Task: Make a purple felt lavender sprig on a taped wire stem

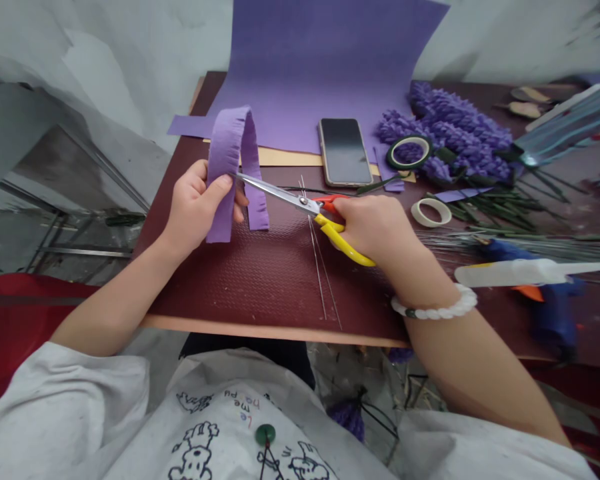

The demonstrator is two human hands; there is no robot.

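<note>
Between the thumb and fingers of my left hand (pixel 200 200) is a strip of purple foam or paper (pixel 225 143), looped over with its far end hanging down. Short cuts run along one edge of the strip. My right hand (pixel 375 227) is closed round the red and yellow handles of a pair of scissors (pixel 280 191). The blades look nearly closed, and their tips touch the strip's edge beside my left thumb. Beneath the scissors, several thin wires (pixel 317 267) lie on the dark red table (pixel 230 287).
A large purple sheet (pixel 320 60) rises against the wall behind a phone (pixel 347 152). To the right are purple flower bunches (pixel 455 127), green tape (pixel 409 152), a cream tape roll (pixel 431 212), a white-nozzled bottle (pixel 510 272) and a blue glue gun (pixel 555 320).
</note>
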